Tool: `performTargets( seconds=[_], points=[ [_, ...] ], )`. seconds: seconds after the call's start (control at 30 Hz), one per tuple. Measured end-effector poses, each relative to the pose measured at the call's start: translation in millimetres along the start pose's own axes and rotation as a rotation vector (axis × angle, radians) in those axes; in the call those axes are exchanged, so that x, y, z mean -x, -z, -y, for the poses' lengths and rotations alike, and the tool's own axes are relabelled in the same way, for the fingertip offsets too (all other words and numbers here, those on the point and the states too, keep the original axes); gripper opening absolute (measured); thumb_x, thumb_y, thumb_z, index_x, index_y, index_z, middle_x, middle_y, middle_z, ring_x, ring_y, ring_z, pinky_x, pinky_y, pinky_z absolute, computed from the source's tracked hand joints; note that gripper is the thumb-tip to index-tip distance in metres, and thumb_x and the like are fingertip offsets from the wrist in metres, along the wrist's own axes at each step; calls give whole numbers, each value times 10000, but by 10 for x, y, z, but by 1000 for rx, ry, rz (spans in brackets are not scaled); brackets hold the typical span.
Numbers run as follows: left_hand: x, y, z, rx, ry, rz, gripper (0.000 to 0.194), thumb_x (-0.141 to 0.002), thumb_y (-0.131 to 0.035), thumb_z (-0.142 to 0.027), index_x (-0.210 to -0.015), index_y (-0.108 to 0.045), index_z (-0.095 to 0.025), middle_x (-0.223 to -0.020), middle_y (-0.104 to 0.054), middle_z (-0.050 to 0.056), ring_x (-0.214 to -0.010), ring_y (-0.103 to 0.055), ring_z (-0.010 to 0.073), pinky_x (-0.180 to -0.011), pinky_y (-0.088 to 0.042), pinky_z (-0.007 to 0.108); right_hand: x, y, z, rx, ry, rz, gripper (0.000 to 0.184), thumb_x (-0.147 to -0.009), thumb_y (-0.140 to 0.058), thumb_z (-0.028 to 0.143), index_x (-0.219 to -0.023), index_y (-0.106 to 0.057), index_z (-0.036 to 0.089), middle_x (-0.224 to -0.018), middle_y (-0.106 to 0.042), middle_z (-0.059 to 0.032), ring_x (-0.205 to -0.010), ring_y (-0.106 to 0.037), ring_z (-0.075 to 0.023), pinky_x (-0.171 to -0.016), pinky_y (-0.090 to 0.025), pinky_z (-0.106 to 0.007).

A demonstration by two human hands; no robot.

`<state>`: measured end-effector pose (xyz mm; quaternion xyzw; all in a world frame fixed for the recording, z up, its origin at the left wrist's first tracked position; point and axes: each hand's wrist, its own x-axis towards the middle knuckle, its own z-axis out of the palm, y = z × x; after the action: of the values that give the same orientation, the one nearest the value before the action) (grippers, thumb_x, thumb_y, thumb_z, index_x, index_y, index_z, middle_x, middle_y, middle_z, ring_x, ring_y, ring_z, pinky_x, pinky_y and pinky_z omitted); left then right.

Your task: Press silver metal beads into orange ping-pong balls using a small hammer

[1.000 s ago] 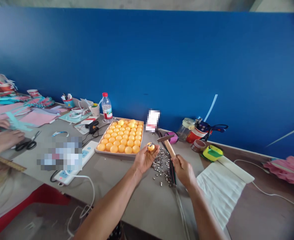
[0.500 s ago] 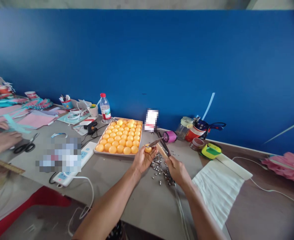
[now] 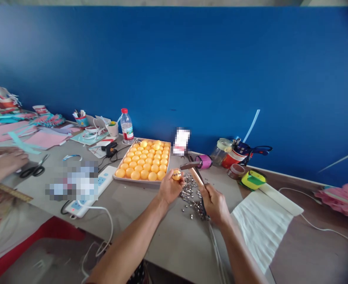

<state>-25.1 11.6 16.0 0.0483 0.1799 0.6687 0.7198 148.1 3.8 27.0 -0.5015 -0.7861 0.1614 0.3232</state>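
Observation:
My left hand (image 3: pixel 170 188) is closed around an orange ball (image 3: pixel 176 175) the size of a table-tennis ball, with small shiny specks on its face. In my right hand (image 3: pixel 215 203) is a small hammer (image 3: pixel 190 165) with a wooden handle and a dark, narrow head. The head is raised just right of the ball, apart from it. Below and between my hands lies a loose pile of small shiny silver metal pieces (image 3: pixel 188 189). A shallow tray (image 3: pixel 138 182) filled with rows of similar orange balls stands left of my hands.
Behind my right hand are a purple cylinder (image 3: pixel 205 161), a jar (image 3: pixel 220 148) and a red cup of tools (image 3: pixel 232 157). A white cloth (image 3: pixel 262 221) lies to the right. Leftward are a power strip (image 3: pixel 83 205), scissors (image 3: pixel 33 170), a bottle (image 3: pixel 127 130) and another person's hand (image 3: pixel 10 162).
The hammer head has lifted away from the ball, and my right hand has shifted slightly right and down. My left hand has closed more around the ball. The view has shifted slightly.

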Motion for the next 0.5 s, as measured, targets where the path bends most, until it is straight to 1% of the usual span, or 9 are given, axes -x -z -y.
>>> performTargets(
  seconds=[0.1, 0.17, 0.27, 0.33, 0.4, 0.5],
  points=[
    [-29, 16, 16, -13, -9, -31, 176, -868, -496, -302, -849, -550, -136, -717, -585, 56, -593, -547, 116, -554, -429, 222, -5, -32, -6, 60, -3, 78, 309, -899, -345, 396, -666, -438, 216, -562, -520, 14, -494, -445, -119, -508, -297, -214],
    [-46, 27, 30, -32, -16, -56, 184, -881, -478, -309, -852, -545, -140, -689, -569, 43, -579, -538, 114, -553, -427, 221, -11, -33, -12, 92, -7, 93, 304, -896, -350, 394, -665, -439, 217, -566, -521, 12, -506, -457, -124, -510, -290, -216],
    [-59, 33, 40, -53, -52, -81, 172, -888, -470, -313, -896, -536, -155, -712, -572, 38, -601, -549, 118, -573, -436, 227, -12, -6, -16, 96, -21, 18, 301, -895, -345, 400, -678, -447, 217, -581, -524, 7, -525, -469, -129, -520, -296, -214],
    [-62, 33, 42, -74, -79, -138, 159, -896, -451, -304, -933, -526, -169, -718, -571, 35, -601, -550, 120, -578, -438, 231, -8, 4, -19, 78, -26, -18, 302, -899, -333, 401, -689, -448, 217, -582, -523, 7, -522, -465, -127, -524, -302, -213],
    [-66, 34, 45, -83, -86, -171, 144, -898, -441, -284, -945, -520, -173, -708, -560, 29, -591, -544, 117, -573, -435, 230, -4, -4, -26, 87, -31, 17, 296, -896, -341, 399, -690, -450, 217, -579, -526, 8, -518, -463, -125, -519, -296, -213],
    [-71, 34, 49, -59, -67, -164, 130, -889, -456, -279, -909, -517, -166, -701, -545, 26, -594, -540, 111, -584, -440, 228, -4, -26, -32, 131, -39, 111, 280, -885, -369, 385, -676, -452, 217, -574, -528, 11, -518, -465, -123, -509, -280, -214]
  ],
)
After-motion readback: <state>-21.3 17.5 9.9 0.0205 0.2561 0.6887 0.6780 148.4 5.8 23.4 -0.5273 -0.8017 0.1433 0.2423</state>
